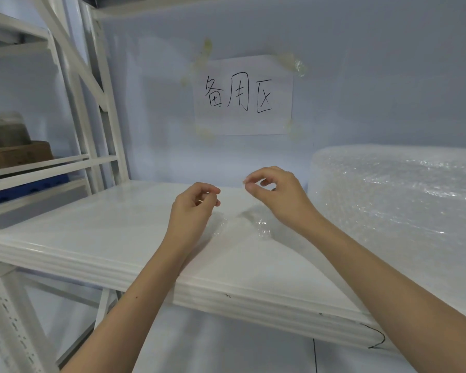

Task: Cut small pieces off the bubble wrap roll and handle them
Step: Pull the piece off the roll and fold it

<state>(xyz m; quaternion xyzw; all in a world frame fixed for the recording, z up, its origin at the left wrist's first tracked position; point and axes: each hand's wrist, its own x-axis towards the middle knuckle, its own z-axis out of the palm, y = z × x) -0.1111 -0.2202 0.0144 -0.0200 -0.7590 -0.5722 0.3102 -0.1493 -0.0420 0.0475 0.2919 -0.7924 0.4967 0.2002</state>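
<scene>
A big bubble wrap roll (398, 205) lies on the right side of the white shelf (97, 238). A small clear piece of bubble wrap (253, 219) hangs over the shelf between my hands. My right hand (277, 195) pinches its upper corner between thumb and forefinger. My left hand (194, 208) has its fingers closed in a pinch near the piece's left edge; whether it grips the film is hard to tell, since the film is nearly see-through. No cutting tool is in view.
A paper sign (242, 95) is taped to the pale blue wall behind the shelf. White rack uprights (92, 103) stand at the left, with a brown box (16, 154) and a blue item (27, 188) on side shelves. The shelf's front edge (199, 286) runs below my forearms.
</scene>
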